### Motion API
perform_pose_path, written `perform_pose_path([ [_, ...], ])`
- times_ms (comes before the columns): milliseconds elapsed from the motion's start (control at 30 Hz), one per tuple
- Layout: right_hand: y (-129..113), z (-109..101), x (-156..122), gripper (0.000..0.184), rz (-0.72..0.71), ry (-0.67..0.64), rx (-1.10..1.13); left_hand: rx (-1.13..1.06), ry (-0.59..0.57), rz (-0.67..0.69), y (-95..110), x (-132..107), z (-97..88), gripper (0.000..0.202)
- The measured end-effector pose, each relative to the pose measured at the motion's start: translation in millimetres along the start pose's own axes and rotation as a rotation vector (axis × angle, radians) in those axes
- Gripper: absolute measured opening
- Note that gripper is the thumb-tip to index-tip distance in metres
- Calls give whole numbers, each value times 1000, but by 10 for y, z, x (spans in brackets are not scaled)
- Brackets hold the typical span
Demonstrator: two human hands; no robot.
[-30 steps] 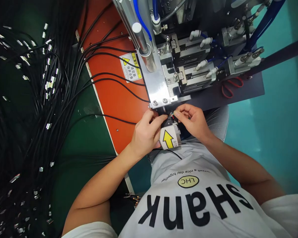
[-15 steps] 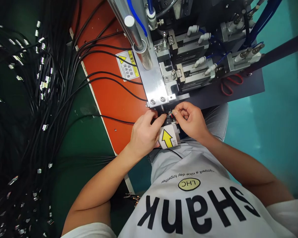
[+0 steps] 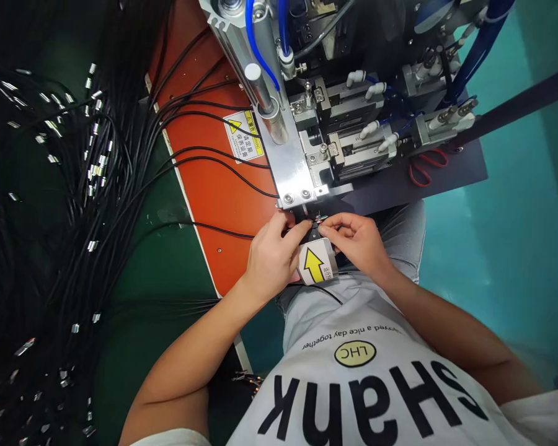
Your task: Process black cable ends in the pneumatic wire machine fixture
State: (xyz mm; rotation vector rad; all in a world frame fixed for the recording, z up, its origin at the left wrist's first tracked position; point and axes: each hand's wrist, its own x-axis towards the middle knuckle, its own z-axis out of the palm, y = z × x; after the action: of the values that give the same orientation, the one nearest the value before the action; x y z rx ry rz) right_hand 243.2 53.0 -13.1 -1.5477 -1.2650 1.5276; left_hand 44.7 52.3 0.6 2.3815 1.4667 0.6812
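Observation:
At the front of the machine, my left hand [image 3: 272,254] is closed, its thumb and fingers around the end of a black cable [image 3: 214,228] that comes in from the left. Thin coloured wires [image 3: 320,219] fan out just beyond my left thumb tip. My right hand [image 3: 359,240] pinches at these wires with thumb and index finger, the other fingers curled in. Both hands' fingertips are close together over a small black fixture [image 3: 314,235]. Below it sits a cover plate with a yellow arrow [image 3: 313,265]. The exact grip points are partly hidden by the fingers.
A metal press frame [image 3: 292,170] with pneumatic cylinders [image 3: 358,145] rises just beyond my hands. Several black cables cross the orange table [image 3: 232,204]. A large bundle of cables with shiny ends [image 3: 97,167] lies left. Red-handled scissors [image 3: 428,167] are at right.
The view has shifted a little, so the scene sits slightly lower. My right fingertips have moved slightly left, nearer my left thumb, and the coloured wires now point more to the right.

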Motion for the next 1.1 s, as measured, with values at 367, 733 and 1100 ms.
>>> perform_pose_path([
  [367,-392,-78,19,18,-601,115,-918,-15,-3,-2,14,-2,-16,32],
  [733,-269,-79,92,6,-428,163,-467,-31,-21,-15,15,11,-19,29],
  [1100,-315,-54,99,16,-574,127,-815,-33,-18,-11,-9,-4,-5,30],
])
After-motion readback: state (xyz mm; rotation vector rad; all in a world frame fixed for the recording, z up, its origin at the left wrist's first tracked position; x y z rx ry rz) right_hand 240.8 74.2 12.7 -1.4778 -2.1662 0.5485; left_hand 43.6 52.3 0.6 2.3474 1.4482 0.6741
